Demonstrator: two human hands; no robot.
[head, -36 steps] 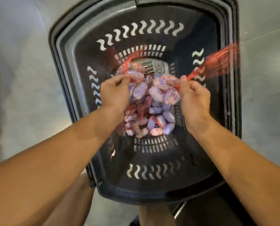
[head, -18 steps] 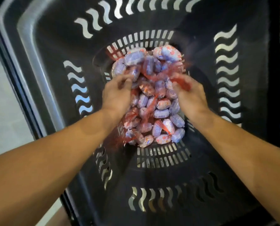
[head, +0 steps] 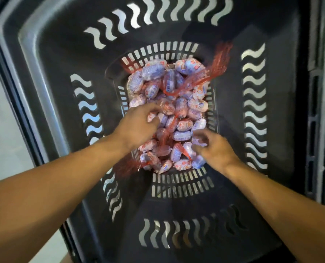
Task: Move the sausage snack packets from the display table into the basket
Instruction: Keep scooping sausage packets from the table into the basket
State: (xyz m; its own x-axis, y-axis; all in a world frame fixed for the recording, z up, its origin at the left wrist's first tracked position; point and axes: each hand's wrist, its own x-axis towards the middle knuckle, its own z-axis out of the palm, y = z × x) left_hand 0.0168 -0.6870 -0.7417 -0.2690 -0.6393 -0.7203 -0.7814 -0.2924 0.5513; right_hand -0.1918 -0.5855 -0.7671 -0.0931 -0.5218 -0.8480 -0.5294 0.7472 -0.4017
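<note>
Sausage packets (head: 169, 114) in red netting lie heaped on the floor of the black basket (head: 44, 76). Left hand (head: 138, 126) rests over the heap, fingers loosely spread, gripping nothing evident. Right hand (head: 212, 149) hovers at the heap's right edge, fingers half-curled; whether it pinches netting cannot be told. Judged light, soft and slippery. Best hold: the bunched net tail (head: 218, 61).

Sausage packets (head: 169, 114) lie in the basket (head: 44, 76).
</note>
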